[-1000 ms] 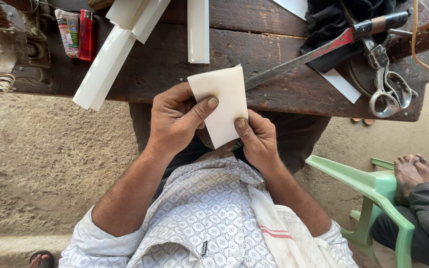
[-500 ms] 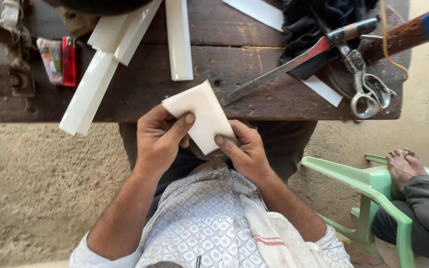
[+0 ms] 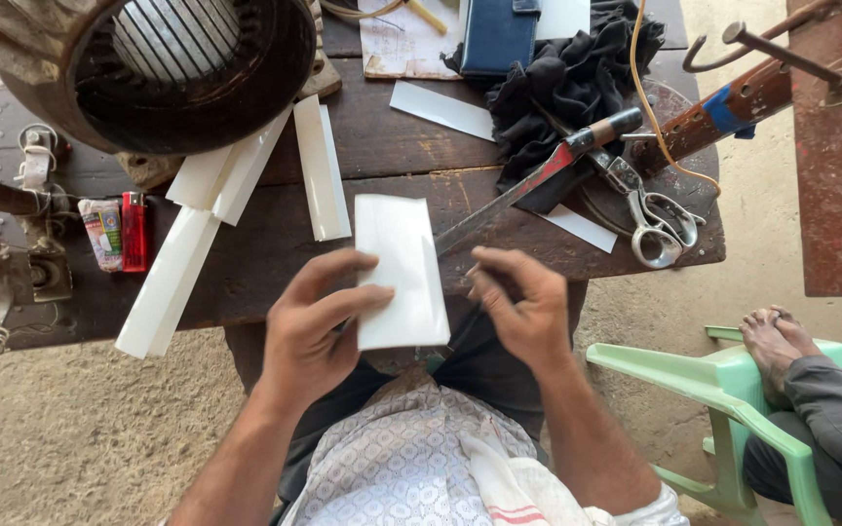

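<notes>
**White sheet held over the bench edge**

The dark wooden bench (image 3: pixel 382 146) spreads out ahead of both hands. Up and to the left of them sits one large round motor stator (image 3: pixel 153 68), rusty outside with bare slots inside. Ahead of the right hand lies one black cloth (image 3: pixel 567 88), then one long blade (image 3: pixel 528 190) with a red-brown grip, its tip pointing toward the hands. One pair of metal scissors (image 3: pixel 660 226) lies further right.

Ahead of the left hand lie long folded white strips (image 3: pixel 319 166); I count four, though two overlap. Two flat white slips rest near the blade. Far left sit one red lighter (image 3: pixel 134 230) and one small packet beside it.

The left hand (image 3: pixel 309 336) pinches one white sheet (image 3: pixel 401 273) between thumb and fingers, holding it upright over the near bench edge. The right hand (image 3: pixel 528 302) is just beside the sheet's right edge, fingers curled, apparently not gripping it; whether it holds something thin I cannot tell.

Risks, as I judge them: the one-handed pinch could let the sheet slip or crease, and the blade tip lies close enough to the right hand to nick a careless knuckle.
</notes>
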Tool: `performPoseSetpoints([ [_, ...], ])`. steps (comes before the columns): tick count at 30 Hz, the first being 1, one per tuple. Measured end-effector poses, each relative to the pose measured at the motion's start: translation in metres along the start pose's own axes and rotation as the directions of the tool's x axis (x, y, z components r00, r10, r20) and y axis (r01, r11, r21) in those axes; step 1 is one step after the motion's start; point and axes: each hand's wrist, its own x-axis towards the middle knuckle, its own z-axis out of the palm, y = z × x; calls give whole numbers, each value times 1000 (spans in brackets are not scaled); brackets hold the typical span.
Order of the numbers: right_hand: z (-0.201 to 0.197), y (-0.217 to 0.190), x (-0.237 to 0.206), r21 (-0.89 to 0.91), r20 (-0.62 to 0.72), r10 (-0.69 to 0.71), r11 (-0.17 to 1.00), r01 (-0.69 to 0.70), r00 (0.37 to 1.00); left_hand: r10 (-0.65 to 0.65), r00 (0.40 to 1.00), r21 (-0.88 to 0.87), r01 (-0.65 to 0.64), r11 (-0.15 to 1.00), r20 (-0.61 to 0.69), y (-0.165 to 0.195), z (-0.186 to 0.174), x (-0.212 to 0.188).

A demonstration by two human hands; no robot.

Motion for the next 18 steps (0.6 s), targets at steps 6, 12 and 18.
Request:
performPoseSetpoints([
  [6, -16, -5, 13, -419, -138, -249, 892, 171, 959, 84, 980, 409, -151, 900, 178, -28, 8, 32],
  [12, -24, 1, 16, -437, -172, -225, 890, 131, 959, -70, 980, 576, -53, 816, 189, -40, 4, 30],
  [18, -26, 15, 14, -441, -138, -224, 886, 143, 965, -74, 997, 741, 39, 671, 14, -45, -43, 5],
])
